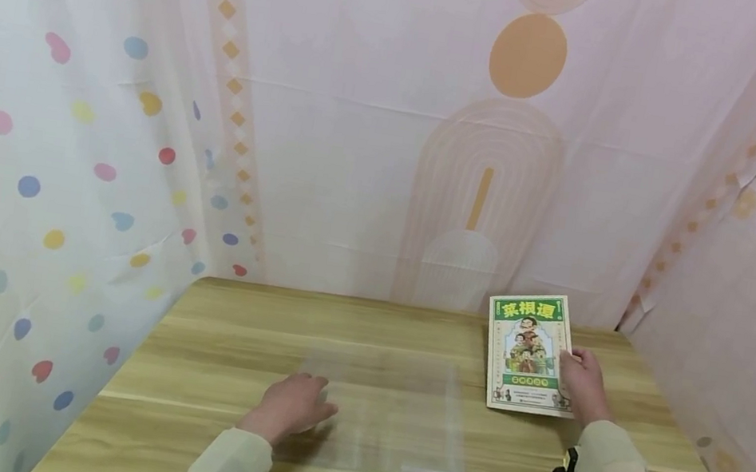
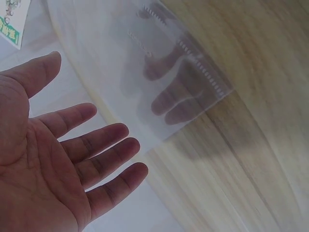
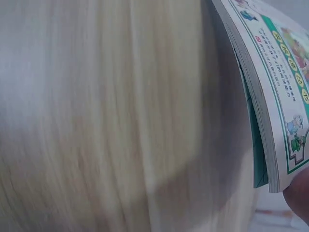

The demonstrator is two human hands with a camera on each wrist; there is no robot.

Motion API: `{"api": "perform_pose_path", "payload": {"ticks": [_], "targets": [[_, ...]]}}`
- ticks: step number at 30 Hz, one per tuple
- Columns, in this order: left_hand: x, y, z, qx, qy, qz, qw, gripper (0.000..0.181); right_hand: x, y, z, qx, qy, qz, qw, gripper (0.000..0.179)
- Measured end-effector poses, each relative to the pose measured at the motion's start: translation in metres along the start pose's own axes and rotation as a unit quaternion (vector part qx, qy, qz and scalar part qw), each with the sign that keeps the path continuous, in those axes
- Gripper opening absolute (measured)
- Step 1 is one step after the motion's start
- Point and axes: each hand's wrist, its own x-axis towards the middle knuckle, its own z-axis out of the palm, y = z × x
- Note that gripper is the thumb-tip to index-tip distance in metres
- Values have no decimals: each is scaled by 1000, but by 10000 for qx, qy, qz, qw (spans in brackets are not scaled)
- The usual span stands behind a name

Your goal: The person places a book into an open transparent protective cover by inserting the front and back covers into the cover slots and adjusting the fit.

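Observation:
My right hand (image 1: pixel 584 384) grips a paperback book (image 1: pixel 527 354) by its right edge, tilted up over the right side of the table. Its cover is cream and green with cartoon figures. In the right wrist view the book (image 3: pixel 270 96) shows its page edge and a green back cover, with a thumb tip at its corner. A clear plastic cover (image 1: pixel 405 425) lies flat at the table's middle. My left hand (image 1: pixel 298 406) hovers over its left end. In the left wrist view that hand (image 2: pixel 72 150) has spread fingers, empty, with the shiny plastic sheet (image 2: pixel 116 63) reflecting them.
The wood-grain table (image 1: pixel 216 358) reaches back to a pale patterned curtain (image 1: pixel 362 145). A dotted curtain (image 1: pixel 53 223) hangs at the left, and another pale curtain (image 1: pixel 750 321) at the right.

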Motion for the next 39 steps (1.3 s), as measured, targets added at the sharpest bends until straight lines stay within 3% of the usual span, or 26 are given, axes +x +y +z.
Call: {"api": "perform_pose_path", "payload": {"ticks": [9,17,26,39], "targets": [[1,0,0,-13,83,113,9999,53,-4,-13,9,438,-116,105,9989,59],[4,0,0,30,37,117,9999,53,-14,-27,16,319,-480,272,9980,56],[6,-1,1,-7,-19,153,9999,53,-31,-36,36,709,-745,512,9934,55],[3,3,1,-79,-84,178,9998,53,-61,-40,72,1194,-1073,452,9860,44]]}}
